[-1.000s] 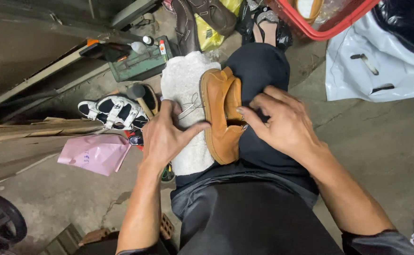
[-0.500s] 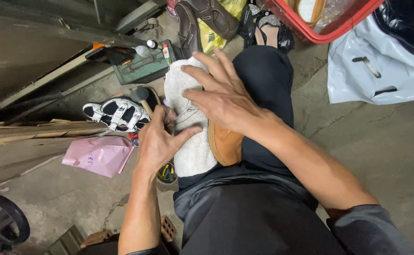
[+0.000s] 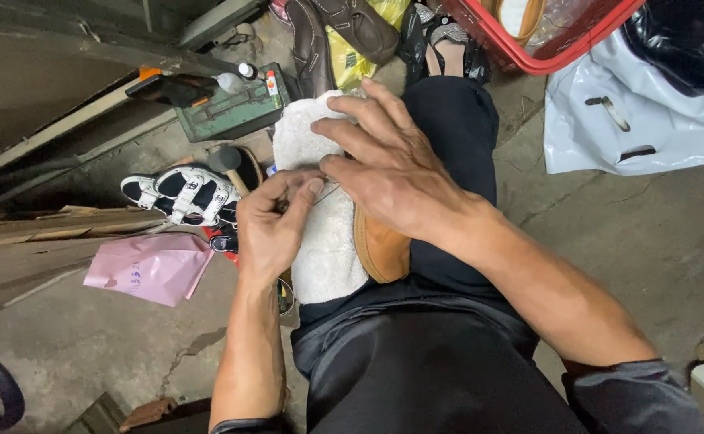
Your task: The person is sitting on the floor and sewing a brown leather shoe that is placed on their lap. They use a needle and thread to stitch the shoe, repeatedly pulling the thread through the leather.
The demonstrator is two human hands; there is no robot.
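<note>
A tan leather shoe (image 3: 381,251) lies on a white fleecy cloth (image 3: 326,261) across my lap. My right hand (image 3: 392,177) is spread flat over the shoe and covers most of it, fingers stretched toward the cloth's far end. My left hand (image 3: 276,225) is at the cloth's left edge, thumb and forefinger pinched on a thin thread or needle (image 3: 328,190); it is too fine to tell which. The tips of both hands meet there. The shoe's upper part is hidden under my right hand.
To the left on the concrete floor are a green tool case (image 3: 231,112), white and black sandals (image 3: 179,193), a hammer (image 3: 227,161) and a pink bag (image 3: 151,269). Brown shoes (image 3: 328,32), a red basket (image 3: 577,52) and a white plastic bag (image 3: 633,120) lie ahead and right.
My right hand left the shoe's right side and swung across on top of it, reaching my left hand. My left hand went from gripping the shoe's edge to a pinch.
</note>
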